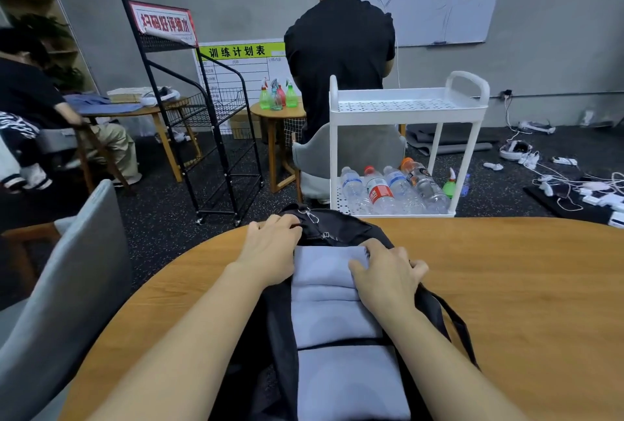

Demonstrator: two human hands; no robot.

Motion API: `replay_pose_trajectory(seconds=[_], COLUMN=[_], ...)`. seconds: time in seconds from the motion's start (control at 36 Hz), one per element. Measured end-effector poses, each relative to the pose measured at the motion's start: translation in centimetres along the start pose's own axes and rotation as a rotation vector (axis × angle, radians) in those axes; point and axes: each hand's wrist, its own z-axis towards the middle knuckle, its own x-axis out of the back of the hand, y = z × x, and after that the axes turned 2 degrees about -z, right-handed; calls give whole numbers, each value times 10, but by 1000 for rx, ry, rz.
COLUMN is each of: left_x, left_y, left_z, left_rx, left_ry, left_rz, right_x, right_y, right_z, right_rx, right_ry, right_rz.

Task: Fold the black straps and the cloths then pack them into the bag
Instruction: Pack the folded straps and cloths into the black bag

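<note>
the black bag (pixel 341 231) and the grey cloth (pixel 332 305) are taking up the middle of the round wooden table (pixel 526 285), with both hands lying on them. bare tabletop is lying open to the right and left. a white cart (pixel 405 106) holding bottles (pixel 388 191) is standing just beyond the far edge, and a grey chair (pixel 64 272) is crowding the left side.

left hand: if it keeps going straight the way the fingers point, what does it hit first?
The left hand points away and slightly right, fingers already on the black bag at its zippered top edge. Going on, it would likely meet that bunched fabric and the zipper pulls first; depth is hard to judge.
</note>
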Motion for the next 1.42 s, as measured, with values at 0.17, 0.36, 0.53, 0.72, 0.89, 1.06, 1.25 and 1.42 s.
replay_pose_trajectory(seconds=[0.17,0.36,0.53,0.72,0.89,1.06,1.25,1.42], left_x=[7,22,20,9,7,-19,-34,-36], left_y=[-4,-5,-6,6,35,51,44,48], left_z=[1,0,-3,-8,-17,-21,-25,-24], left_rx=[-38,-52,-18,8,-66,-120,-71,-41], left_ry=[40,23,55,63,207,-110,-134,-175], left_rz=[-121,-149,-219,-84,8,69,79,40], right_x=[2,11,7,-15,-16,-14,-3,1], right_y=[-4,-12,-28,-21,-17,-14,0,20], right_z=[-1,4,13,19,21,19,16,17], right_rx=[24,-56,-71,-53,-40,-22,14,4], right_ry=[11,78,103,11,7,26,114,-7], right_rz=[36,241,261,48,-8,20,81,-271])
